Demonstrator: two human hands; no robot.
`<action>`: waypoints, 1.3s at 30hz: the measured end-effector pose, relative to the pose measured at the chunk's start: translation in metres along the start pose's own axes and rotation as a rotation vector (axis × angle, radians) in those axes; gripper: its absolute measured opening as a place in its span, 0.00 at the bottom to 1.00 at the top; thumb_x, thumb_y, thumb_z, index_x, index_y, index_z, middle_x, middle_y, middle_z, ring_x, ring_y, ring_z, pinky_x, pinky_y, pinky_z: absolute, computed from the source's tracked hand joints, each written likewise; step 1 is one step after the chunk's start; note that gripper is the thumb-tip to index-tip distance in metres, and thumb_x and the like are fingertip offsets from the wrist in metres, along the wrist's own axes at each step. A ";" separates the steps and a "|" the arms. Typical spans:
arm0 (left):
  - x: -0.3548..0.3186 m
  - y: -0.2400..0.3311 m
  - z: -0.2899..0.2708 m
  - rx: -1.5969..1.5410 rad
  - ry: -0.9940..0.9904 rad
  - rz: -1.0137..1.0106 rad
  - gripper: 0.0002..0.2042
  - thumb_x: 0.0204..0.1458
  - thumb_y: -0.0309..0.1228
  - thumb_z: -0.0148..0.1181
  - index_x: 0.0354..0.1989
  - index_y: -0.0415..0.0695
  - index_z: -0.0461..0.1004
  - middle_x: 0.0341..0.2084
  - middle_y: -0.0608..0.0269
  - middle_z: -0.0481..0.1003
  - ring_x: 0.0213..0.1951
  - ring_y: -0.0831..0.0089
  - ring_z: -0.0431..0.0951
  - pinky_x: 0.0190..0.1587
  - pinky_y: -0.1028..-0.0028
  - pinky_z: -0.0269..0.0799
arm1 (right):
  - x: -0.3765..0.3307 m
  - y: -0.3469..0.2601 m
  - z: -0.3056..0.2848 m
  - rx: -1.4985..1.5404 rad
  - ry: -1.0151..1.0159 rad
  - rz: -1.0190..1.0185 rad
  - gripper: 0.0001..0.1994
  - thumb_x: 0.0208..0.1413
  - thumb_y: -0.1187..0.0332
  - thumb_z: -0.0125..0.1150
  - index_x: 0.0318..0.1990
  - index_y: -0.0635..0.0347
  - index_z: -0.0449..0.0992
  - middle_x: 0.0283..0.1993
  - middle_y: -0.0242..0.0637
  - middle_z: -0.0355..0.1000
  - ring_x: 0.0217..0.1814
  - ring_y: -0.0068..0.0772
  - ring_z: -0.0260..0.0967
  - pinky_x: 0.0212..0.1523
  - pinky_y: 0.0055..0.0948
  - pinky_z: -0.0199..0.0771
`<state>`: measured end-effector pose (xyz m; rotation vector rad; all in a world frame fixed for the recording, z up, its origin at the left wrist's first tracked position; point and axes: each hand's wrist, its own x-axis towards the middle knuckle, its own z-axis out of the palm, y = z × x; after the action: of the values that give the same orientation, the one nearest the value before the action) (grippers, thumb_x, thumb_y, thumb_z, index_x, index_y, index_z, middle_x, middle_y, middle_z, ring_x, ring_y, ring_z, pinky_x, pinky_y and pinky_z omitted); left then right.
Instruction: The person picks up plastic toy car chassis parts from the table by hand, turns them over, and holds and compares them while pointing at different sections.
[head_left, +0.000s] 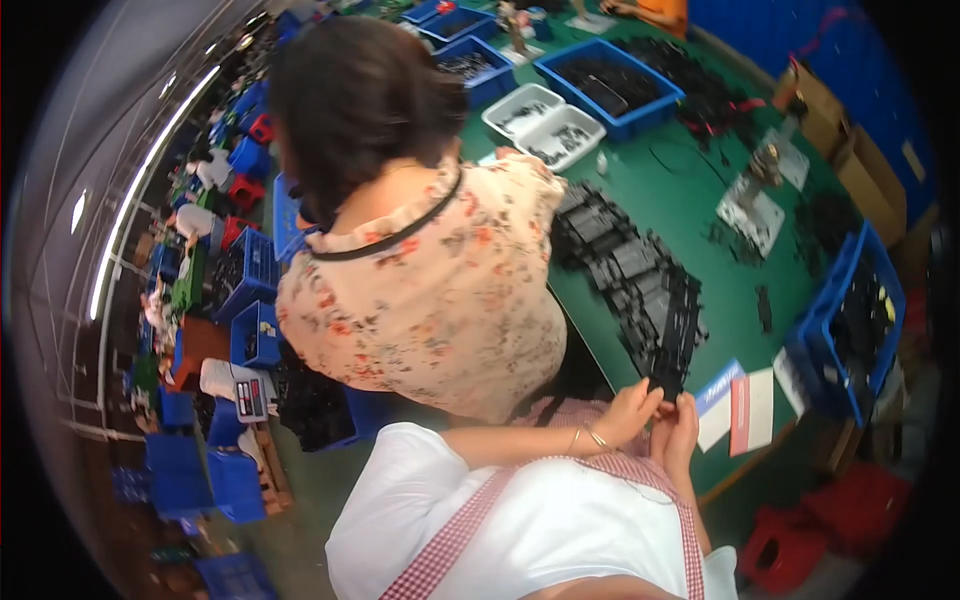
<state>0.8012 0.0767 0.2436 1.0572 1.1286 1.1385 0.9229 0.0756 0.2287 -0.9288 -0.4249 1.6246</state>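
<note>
My left hand [630,412] and my right hand [679,432] are close together at the near edge of the green table [700,265]. Their fingers are closed around the near end of a small black plastic part [668,384], too dark and small to name more exactly. Just beyond it, a long row of black plastic parts [650,300] stretches away to the far left, lying tightly side by side. Where the held part ends and the row begins is hard to make out.
A co-worker in a floral blouse [430,290] is close on my left. Printed cards [752,412] lie right of my hands, near a blue crate [840,330]. Farther back are a metal fixture [752,205], white trays [562,135] and a blue bin [610,90]. Red stools [785,545] stand lower right.
</note>
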 end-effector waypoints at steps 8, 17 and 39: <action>-0.014 -0.021 -0.004 -0.010 0.019 0.156 0.10 0.57 0.29 0.46 0.29 0.33 0.63 0.24 0.47 0.76 0.28 0.57 0.79 0.29 0.67 0.73 | 0.007 0.013 -0.010 0.010 0.040 0.103 0.04 0.55 0.67 0.47 0.34 0.54 0.66 0.31 0.32 0.69 0.35 0.28 0.68 0.38 0.27 0.67; 0.001 -0.016 -0.002 -0.104 0.110 0.179 0.11 0.57 0.31 0.45 0.33 0.33 0.64 0.24 0.50 0.77 0.28 0.61 0.79 0.30 0.69 0.74 | 0.024 0.000 -0.005 -0.169 -0.094 0.068 0.09 0.57 0.64 0.47 0.36 0.59 0.67 0.36 0.37 0.71 0.38 0.30 0.70 0.44 0.27 0.69; 0.008 0.027 -0.019 -0.410 0.001 -0.013 0.15 0.61 0.36 0.38 0.39 0.36 0.68 0.30 0.58 0.76 0.29 0.75 0.76 0.32 0.76 0.71 | -0.011 -0.024 0.051 -0.306 -0.078 -0.049 0.11 0.59 0.67 0.45 0.44 0.64 0.65 0.38 0.42 0.73 0.42 0.29 0.70 0.47 0.27 0.64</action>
<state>0.7793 0.0890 0.2666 0.7286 0.8521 1.2918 0.8999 0.0826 0.2808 -1.0745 -0.7608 1.5806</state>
